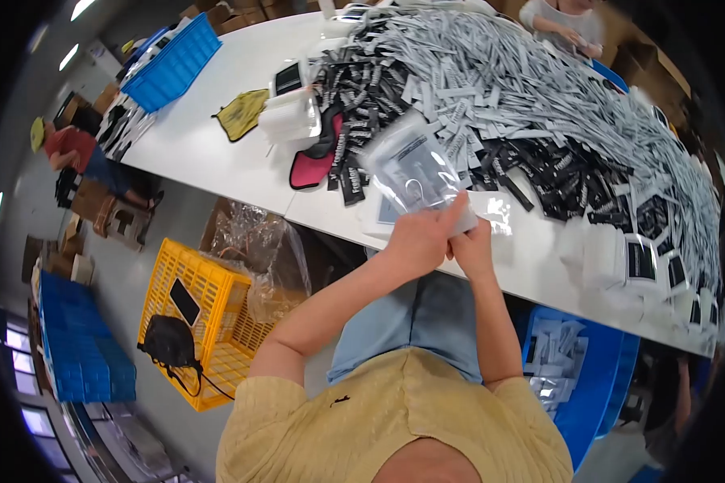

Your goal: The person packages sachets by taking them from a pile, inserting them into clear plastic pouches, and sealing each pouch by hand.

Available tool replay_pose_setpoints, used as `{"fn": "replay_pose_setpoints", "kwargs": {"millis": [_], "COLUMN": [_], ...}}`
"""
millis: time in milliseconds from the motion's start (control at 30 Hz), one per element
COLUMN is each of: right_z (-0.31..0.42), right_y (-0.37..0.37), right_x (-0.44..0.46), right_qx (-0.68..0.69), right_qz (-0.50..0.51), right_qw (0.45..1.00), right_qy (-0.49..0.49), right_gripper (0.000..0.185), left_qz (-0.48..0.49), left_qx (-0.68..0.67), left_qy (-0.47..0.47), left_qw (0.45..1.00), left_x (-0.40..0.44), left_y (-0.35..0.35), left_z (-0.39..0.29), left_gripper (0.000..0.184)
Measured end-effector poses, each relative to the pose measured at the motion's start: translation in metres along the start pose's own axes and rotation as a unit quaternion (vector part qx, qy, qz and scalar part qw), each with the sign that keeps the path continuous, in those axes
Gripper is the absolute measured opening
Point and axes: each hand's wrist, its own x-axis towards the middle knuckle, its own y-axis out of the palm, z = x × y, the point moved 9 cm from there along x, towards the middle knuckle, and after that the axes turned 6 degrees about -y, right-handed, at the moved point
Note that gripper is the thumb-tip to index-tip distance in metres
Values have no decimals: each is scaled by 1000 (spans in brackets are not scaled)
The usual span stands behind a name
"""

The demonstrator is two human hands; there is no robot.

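A clear plastic pouch (427, 165) with a printed label is held up over the table's near edge, its lower edge toward me. My left hand (417, 243) grips its bottom edge with the fingers curled, the index finger stretched across toward the right corner. At that lower right corner my right hand (473, 248) is closed on the pouch; its fingertips are partly hidden. Right behind the pouch lie black printed sachets (370, 105) and a large heap of white sachets (532, 88). A flat item with a blue-grey print (387, 211) shows partly beneath the pouch.
On the white table (225, 177) lie a yellow cloth (242, 113), a pink-and-black cloth (314, 165) and stacked pouches (290, 117). More pouches (620, 258) stand right. A yellow crate (193, 322) and a blue bin (576, 386) flank me. Another person (568, 24) is across the table.
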Motion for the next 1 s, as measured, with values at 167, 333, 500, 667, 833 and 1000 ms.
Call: {"fn": "replay_pose_setpoints", "kwargs": {"millis": [167, 333, 500, 667, 833, 1000], "right_z": [-6, 25, -6, -7, -3, 33], "right_y": [-2, 6, 11, 18, 14, 13], "right_x": [5, -2, -7, -4, -19, -21], "right_qx": [-70, -80, -21, -86, 43, -123], "right_qz": [-1, 79, 125, 157, 140, 108], "right_qw": [996, 985, 992, 984, 987, 986], "right_qy": [-59, -132, 22, 13, 60, -40], "right_gripper": [10, 21, 22, 19, 19, 15], "left_qz": [119, 32, 267, 284, 193, 218], "left_qx": [-48, 29, -95, -131, -85, -265], "left_qy": [-72, 111, -84, -41, -73, -115], "left_qw": [989, 993, 955, 949, 975, 932], "left_x": [1, 25, 31, 21, 13, 2], "left_y": [-3, -51, -39, -23, -29, -11], "left_z": [-4, -8, 35, 42, 69, 56], "left_gripper": [80, 81, 40, 28, 18, 26]}}
